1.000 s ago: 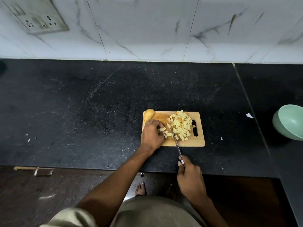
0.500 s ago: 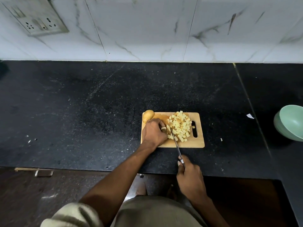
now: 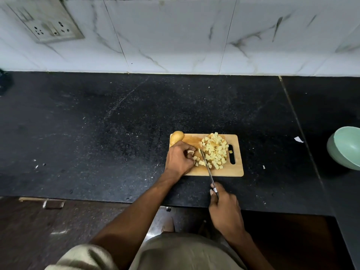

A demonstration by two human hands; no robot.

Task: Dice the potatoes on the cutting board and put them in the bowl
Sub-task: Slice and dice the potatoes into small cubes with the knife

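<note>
while the pile of diced potato (image 3: 215,151) sits heaped on the right half of the wooden cutting board (image 3: 224,171), just beside its handle slot, i can see a few loose cubes lying nearer the middle, next to the blade. one cube lies apart, right by the slot. a whole unpeeled potato (image 3: 176,137) rests at the board's far left corner, partly overhanging the edge.

my left hand (image 3: 180,159) lies on the left part of the board with its fingers curled down over a small pale piece of potato (mostly hidden under the fingertips, so i can't make out its shape). my right hand (image 3: 226,210) is wrapped around the handle of the kitchen knife (image 3: 206,167), off the board's near edge; the blade slants up across the board with its tip between the left fingers and the pile.

the board lies on a black speckled countertop (image 3: 116,133). the mint green bowl (image 3: 345,148) stands well apart at the right edge of view, tilted, nothing visible inside. scraps dot the counter; a socket panel (image 3: 46,20) sits on the marble wall.
</note>
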